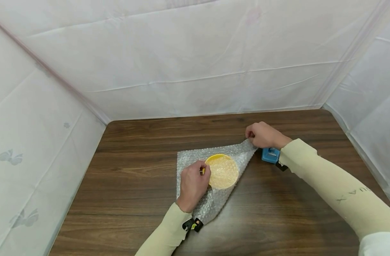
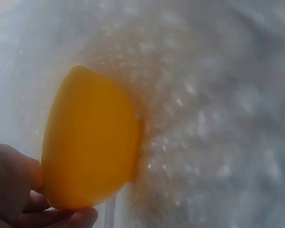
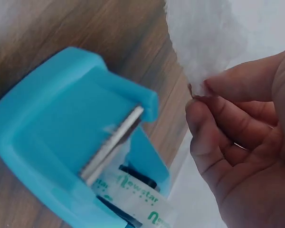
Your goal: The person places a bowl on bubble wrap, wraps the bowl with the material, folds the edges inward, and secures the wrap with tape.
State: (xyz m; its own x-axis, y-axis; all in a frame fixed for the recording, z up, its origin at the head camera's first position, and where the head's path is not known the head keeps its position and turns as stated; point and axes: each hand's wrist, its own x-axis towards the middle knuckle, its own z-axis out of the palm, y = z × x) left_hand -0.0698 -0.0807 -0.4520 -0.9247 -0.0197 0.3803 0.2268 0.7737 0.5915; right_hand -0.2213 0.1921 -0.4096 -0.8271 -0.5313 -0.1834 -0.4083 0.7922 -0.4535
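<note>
In the left grip (image 1: 193,182), pinched between thumb and fingers: the left edge of a yellow bowl (image 1: 215,157). In the right grip (image 1: 262,136), pinched likewise: the far right corner of a sheet of bubble wrap (image 1: 188,161), held out apart from the bowl. For the bowl, a place on the sheet, just right of the left grip, around the middle of the counter (image 1: 134,185). Done so far, by the look of it: wrap drawn across most of the bowl's top, with a slanting edge from the right grip down to the near side. Left to do, as a judgement: covering the far left stretch of yellow rim, bare at present; folding in the left part of the sheet, spread on the counter; then fastening. No tape to be seen on the wrap. Just on the near side of the right grip: a blue tape dispenser (image 1: 270,155), loaded with a printed roll (image 3: 137,190) and fitted with a cutter (image 3: 112,144), seemingly meant for that fastening. Judged overall, hardly past the first fold. Impossible to tell from these views: the amount of wrap underneath.
</note>
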